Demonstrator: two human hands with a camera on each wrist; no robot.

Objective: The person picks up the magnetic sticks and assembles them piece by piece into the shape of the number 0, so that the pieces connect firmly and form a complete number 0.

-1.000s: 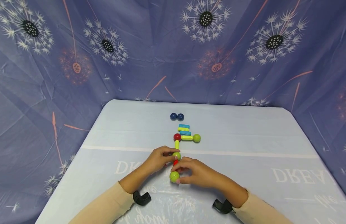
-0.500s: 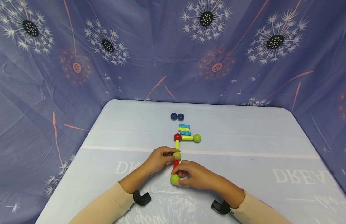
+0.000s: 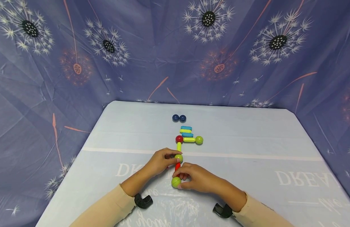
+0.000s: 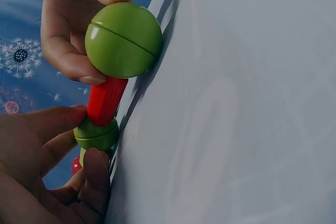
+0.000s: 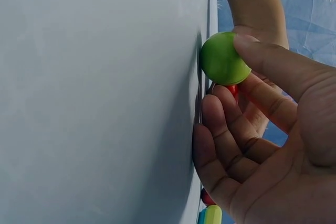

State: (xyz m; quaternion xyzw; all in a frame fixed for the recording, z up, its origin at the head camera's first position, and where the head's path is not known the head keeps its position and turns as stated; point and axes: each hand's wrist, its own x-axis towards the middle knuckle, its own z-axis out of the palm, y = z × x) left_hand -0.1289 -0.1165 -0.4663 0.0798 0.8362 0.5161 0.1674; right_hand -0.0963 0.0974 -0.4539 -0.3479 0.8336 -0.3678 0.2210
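Note:
A chain of toy rods and balls lies on the pale blue table (image 3: 248,176). My right hand (image 3: 189,179) pinches the nearest green ball (image 3: 176,182) (image 4: 123,39) (image 5: 223,59), which sits on a short red rod (image 3: 178,166) (image 4: 106,99). My left hand (image 3: 166,159) pinches the green ball (image 3: 179,158) (image 4: 97,134) at the rod's far end. Beyond it a yellow-green rod (image 3: 179,146) leads to a red ball (image 3: 179,139), then a second yellow-green rod (image 3: 189,139) and a third green ball (image 3: 199,140).
Blue and yellow-green rods (image 3: 186,130) lie stacked just behind the red ball. Two dark blue balls (image 3: 179,118) sit farther back. A dandelion-print cloth (image 3: 175,47) hangs behind and beside the table.
My right hand has drawn the nearest green ball slightly toward me, so more of the red rod shows. My left hand has stayed put.

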